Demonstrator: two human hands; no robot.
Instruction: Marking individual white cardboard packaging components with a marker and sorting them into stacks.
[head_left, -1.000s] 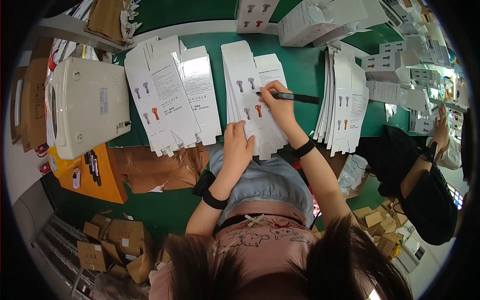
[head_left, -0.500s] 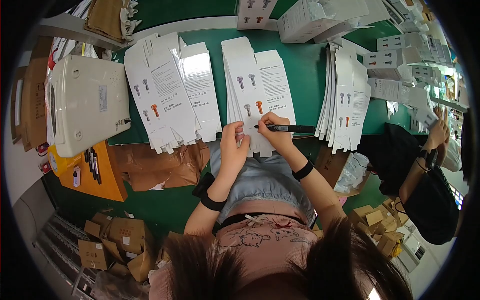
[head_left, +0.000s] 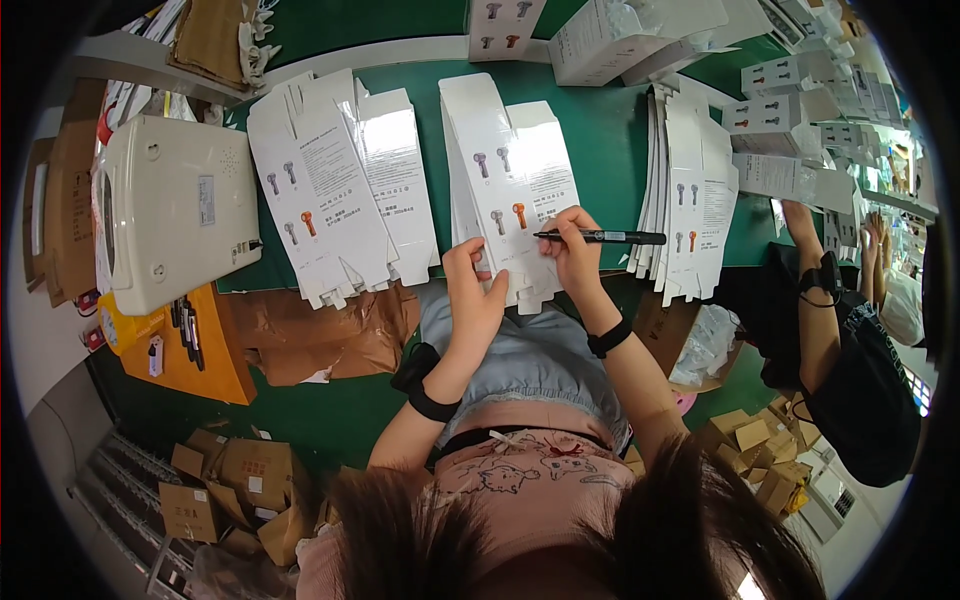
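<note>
Before me on the green table lies a stack of flat white printed cartons, with small pictures of handheld devices, one of them orange. My right hand pinches a black marker, its tip over the top carton just right of the orange picture. Whether the tip touches the card I cannot tell. My left hand grips the stack's lower left edge, thumb on top and fingers curled at the side. Another group of flat cartons lies to the left, and a further stack to the right.
A beige machine stands at the left, above several pens on an orange surface. Folded boxes stand at the far right, near a co-worker's arm. Brown cardboard boxes sit on the floor at the lower left.
My right hand has moved the marker up and to the right across the carton. My left hand has shifted slightly, its thumb farther over the card. The co-worker's arm has moved.
</note>
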